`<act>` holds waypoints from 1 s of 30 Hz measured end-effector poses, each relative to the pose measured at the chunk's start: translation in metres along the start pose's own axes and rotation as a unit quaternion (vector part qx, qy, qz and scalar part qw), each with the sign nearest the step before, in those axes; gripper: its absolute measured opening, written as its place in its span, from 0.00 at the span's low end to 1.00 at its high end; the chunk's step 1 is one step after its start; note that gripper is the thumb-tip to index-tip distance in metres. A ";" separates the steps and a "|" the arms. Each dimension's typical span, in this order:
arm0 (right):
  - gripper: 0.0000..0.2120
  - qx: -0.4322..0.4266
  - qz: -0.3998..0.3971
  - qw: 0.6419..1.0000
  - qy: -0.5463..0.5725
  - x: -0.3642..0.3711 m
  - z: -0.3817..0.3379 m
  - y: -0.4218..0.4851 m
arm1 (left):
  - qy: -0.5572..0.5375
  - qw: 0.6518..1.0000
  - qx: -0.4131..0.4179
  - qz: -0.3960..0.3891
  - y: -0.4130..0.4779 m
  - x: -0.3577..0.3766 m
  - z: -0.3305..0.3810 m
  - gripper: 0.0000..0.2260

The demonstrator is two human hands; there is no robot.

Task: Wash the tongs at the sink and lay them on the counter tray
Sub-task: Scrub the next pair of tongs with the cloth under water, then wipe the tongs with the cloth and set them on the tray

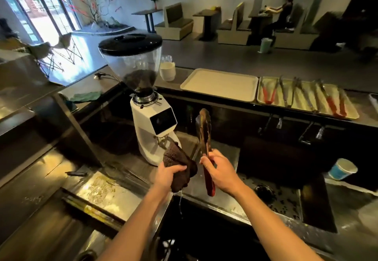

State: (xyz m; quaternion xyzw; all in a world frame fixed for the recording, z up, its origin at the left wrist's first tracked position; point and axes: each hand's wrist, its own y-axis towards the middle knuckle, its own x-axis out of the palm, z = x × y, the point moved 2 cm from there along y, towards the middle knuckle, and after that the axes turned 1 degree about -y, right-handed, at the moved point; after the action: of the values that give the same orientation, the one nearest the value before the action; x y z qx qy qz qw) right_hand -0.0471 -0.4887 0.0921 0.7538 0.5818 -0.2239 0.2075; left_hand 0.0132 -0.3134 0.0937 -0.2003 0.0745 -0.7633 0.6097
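My right hand point(219, 171) grips a pair of metal tongs point(204, 130) with red handles, their tips pointing up and away above the sink point(204, 240). My left hand point(169, 176) is closed on a wet dark brown cloth point(178, 158), just left of the tongs; water drips from it into the sink. On the raised counter behind, an empty beige tray point(219, 84) lies beside a second tray point(347, 115) holding several tongs point(272, 92), some with red handles.
A white coffee grinder point(152, 115) with a bean hopper stands close on the left of my hands. A blue and white paper cup point(342, 168) sits at the right. A white cup point(167, 70) stands left of the empty tray. Taps point(306, 132) hang under the counter.
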 end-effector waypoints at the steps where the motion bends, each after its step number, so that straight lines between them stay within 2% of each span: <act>1: 0.15 0.003 0.007 1.000 0.000 -0.013 0.008 -0.003 | -0.001 1.000 -0.004 -0.005 0.001 0.015 -0.002 0.14; 5: 0.15 0.025 0.050 0.998 -0.011 -0.071 0.048 -0.012 | 0.005 1.000 -0.010 -0.018 0.002 0.077 -0.011 0.24; 7: 0.15 0.035 0.073 0.997 -0.013 -0.103 0.069 -0.016 | 0.012 0.999 -0.013 -0.027 0.002 0.109 -0.015 0.26; 11: 0.13 0.040 0.109 0.993 -0.015 -0.157 0.095 -0.018 | 0.014 0.998 -0.012 -0.055 0.006 0.164 -0.021 0.21; 17: 0.15 0.055 0.153 0.987 -0.020 -0.213 0.115 -0.009 | 0.025 0.998 -0.009 -0.064 0.020 0.220 -0.014 0.19; 24: 0.16 0.076 0.196 0.977 -0.031 -0.243 0.119 0.044 | 0.051 0.996 0.015 -0.065 0.067 0.245 0.003 0.15; 30: 0.20 0.137 0.204 0.968 -0.050 -0.258 0.110 0.122 | 0.044 0.994 0.028 -0.100 0.114 0.257 0.022 0.13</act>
State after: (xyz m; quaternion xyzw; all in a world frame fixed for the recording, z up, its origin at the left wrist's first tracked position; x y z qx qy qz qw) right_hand 0.0036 -0.7828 0.1587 0.8654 0.3689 -0.2919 0.1728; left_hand 0.0795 -0.5851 0.1282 -0.1561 0.0592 -0.8304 0.5315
